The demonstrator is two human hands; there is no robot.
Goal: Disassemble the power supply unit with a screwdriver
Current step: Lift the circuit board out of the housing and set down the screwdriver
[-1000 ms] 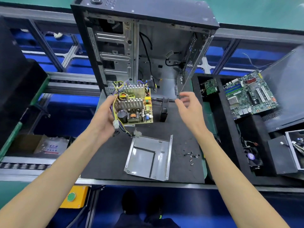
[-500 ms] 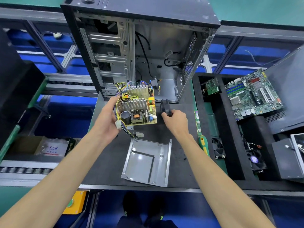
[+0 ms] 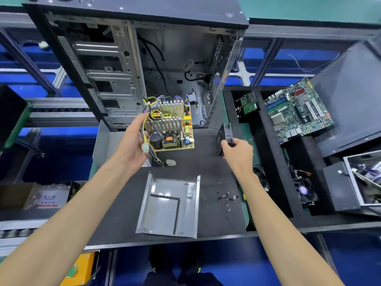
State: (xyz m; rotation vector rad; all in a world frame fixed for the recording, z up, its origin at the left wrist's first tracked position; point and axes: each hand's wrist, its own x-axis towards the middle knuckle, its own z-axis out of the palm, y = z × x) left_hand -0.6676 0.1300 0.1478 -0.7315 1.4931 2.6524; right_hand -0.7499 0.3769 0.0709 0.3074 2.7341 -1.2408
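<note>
My left hand (image 3: 132,141) grips the left edge of the power supply's bare circuit board (image 3: 172,129), a yellowish board with silver heat sinks, a black capacitor and a bundle of coloured wires, held above the dark work mat. My right hand (image 3: 238,152) holds the black cooling fan (image 3: 224,134) by its edge, to the right of the board and apart from it. The supply's grey metal cover plate (image 3: 171,205) lies flat on the mat in front of me. Several small loose screws (image 3: 226,198) lie to the right of the plate. No screwdriver is visible.
An open, emptied computer case (image 3: 132,58) stands behind the board. Black foam trays (image 3: 274,162) on the right hold a motherboard (image 3: 299,110), a small green card (image 3: 248,105) and another fan (image 3: 304,190). A yellow box with a green button (image 3: 77,269) sits at lower left.
My right hand reached to the fan beside the board, took hold of it and has carried it to the right. My left hand keeps holding the board in about the same place.
</note>
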